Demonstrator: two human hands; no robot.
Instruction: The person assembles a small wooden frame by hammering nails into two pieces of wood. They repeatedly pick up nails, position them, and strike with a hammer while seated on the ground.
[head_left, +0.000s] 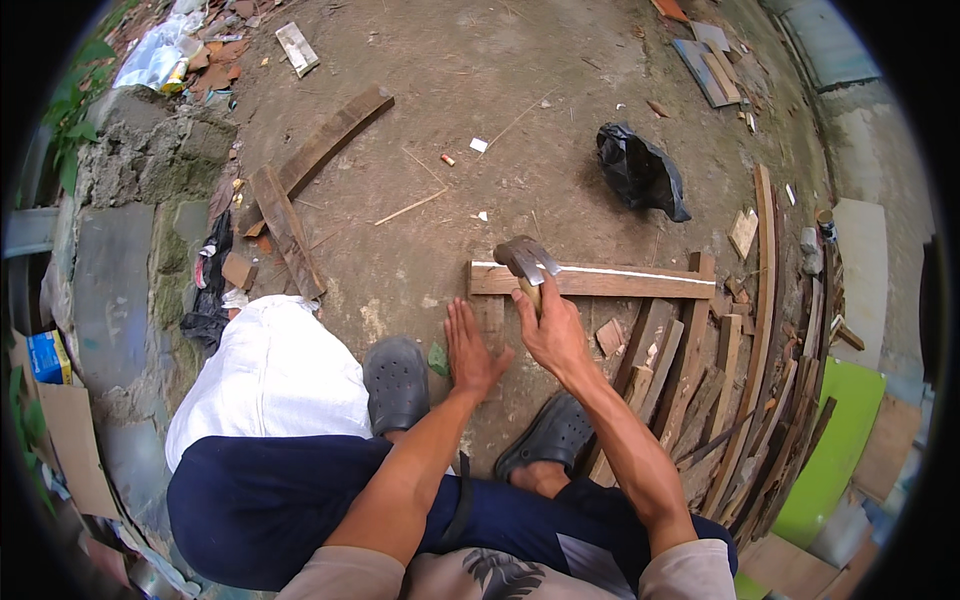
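Observation:
My right hand [556, 338] is closed round the handle of a claw hammer [521, 258]. The hammer's metal head hangs over the left end of a wooden batten [640, 284], which has a white stripe along its top edge. My left hand [469, 350] lies flat with its fingers stretched out, empty, just below that end. Beside its fingers a short piece of wood [489, 314] runs from under the batten toward me, partly covered by the hand. The batten's right end rests against another length of wood [702, 264].
Loose timber [765, 300] is piled along the right. A black plastic bag [640, 172] lies beyond the batten. At my left are a white sack [275, 375] and a broken block wall [150, 250]. Two planks [335, 140] [287, 230] lie on the dirt ground at the far left.

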